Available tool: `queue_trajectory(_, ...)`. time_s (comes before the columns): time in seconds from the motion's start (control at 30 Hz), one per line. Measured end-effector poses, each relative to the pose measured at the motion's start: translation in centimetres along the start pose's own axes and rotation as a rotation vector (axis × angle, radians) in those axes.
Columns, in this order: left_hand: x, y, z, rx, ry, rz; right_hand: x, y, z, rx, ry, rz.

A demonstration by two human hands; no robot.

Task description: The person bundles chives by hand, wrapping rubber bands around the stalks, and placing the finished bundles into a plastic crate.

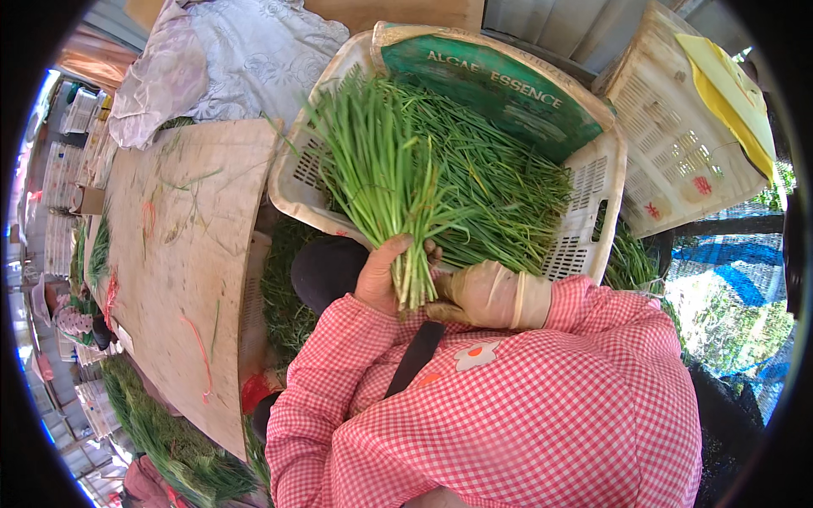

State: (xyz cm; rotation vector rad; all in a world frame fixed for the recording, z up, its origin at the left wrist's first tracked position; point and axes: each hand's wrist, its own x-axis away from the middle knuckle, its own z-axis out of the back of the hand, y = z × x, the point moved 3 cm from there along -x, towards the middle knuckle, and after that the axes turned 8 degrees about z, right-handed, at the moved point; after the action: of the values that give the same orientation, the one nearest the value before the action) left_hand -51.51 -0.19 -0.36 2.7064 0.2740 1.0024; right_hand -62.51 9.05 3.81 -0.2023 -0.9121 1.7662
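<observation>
My bare left hand is wrapped round a bunch of garlic chives, near its pale cut ends. The leaves fan up and to the left over a white plastic crate. My right hand, in a dirty pale glove, is close against the stem ends from the right. Its fingers look curled in; whatever they may hold is hidden. More loose chives fill the crate under the bunch, lying in a thick heap.
A green printed sheet lines the crate's far side. To the left stands a wooden board with scraps and red ties. Another white crate leans at the right. Piled greens lie lower left; a person is at the far left.
</observation>
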Motion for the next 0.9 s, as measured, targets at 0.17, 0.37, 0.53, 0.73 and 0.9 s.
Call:
queue_trajectory(0.17,2.5,2.5,-0.6,0.017,-0.176,-0.206,0.3,11.4,-5.0,-0.828,0.222,-0.107)
queue_trajectory(0.37,10.2,7.4,-2.6,-0.116,-0.258,-0.538,-0.8,14.9,-8.4,-0.35,-0.12,-0.266)
queue_trajectory(0.53,15.2,9.2,2.5,0.037,-0.226,-0.804,-2.9,14.4,-8.7,-0.312,-0.1,-0.219)
queue_trajectory(0.73,14.9,3.6,15.5,0.699,-0.139,-0.76,-3.9,15.6,-9.2,-0.509,-0.033,-0.209)
queue_trajectory(0.9,15.1,-0.4,18.4,0.663,0.013,-0.782,-6.9,10.4,-2.2,-0.643,0.123,-0.103)
